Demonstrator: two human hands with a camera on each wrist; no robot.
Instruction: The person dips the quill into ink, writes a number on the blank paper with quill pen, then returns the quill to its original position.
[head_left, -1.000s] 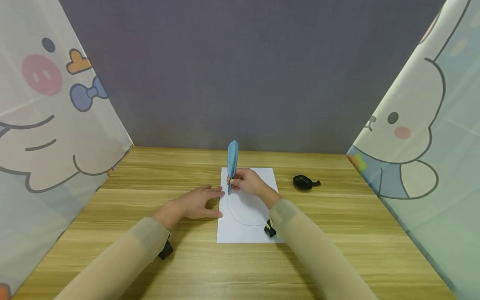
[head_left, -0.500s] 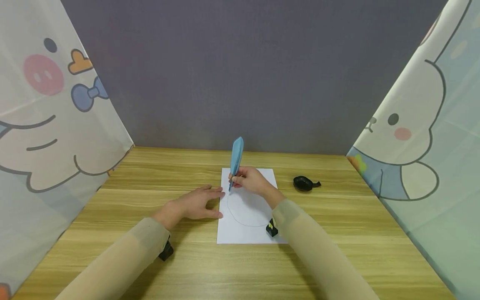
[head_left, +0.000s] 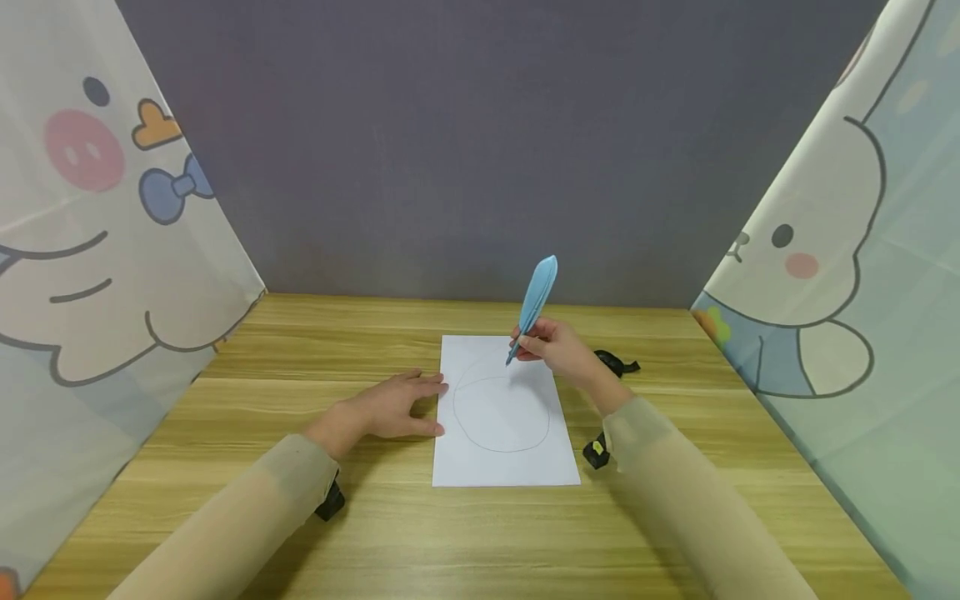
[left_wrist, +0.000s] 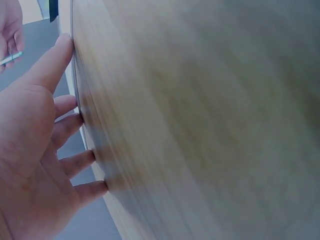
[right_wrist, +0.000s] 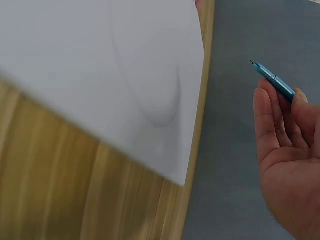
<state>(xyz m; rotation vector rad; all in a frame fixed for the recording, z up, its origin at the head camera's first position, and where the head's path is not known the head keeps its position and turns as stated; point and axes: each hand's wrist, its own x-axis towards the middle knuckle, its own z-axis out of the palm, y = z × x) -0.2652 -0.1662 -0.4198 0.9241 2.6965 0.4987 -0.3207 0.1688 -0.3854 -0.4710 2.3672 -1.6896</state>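
Observation:
A sheet of white paper (head_left: 487,467) lies on the wooden table, bearing a thin round outline (head_left: 501,452) with a curved line across its upper part. My right hand (head_left: 558,350) pinches a blue feather-shaped pen (head_left: 538,292) between thumb and fingers over the sheet's upper right. In the right wrist view the pen's slim teal barrel (right_wrist: 275,82) points away from the hand, its tip apart from the paper (right_wrist: 60,60). With fingers spread, my left hand (head_left: 397,407) rests at the paper's left edge. Its fingertips touch down in the left wrist view, where the hand (left_wrist: 40,140) holds nothing.
A black rounded object with a short tail (head_left: 611,362) lies right of the paper, partly behind the right hand. A grey panel (head_left: 480,150) stands along the table's back edge. Cartoon-printed sheets (head_left: 817,250) flank both sides. Dark wrist cameras (head_left: 596,451) hang under the sleeves.
My right hand has carried the feather pen rightward from the outline's left side, and the pen now leans right. More of the drawing shows. The left hand stays in place.

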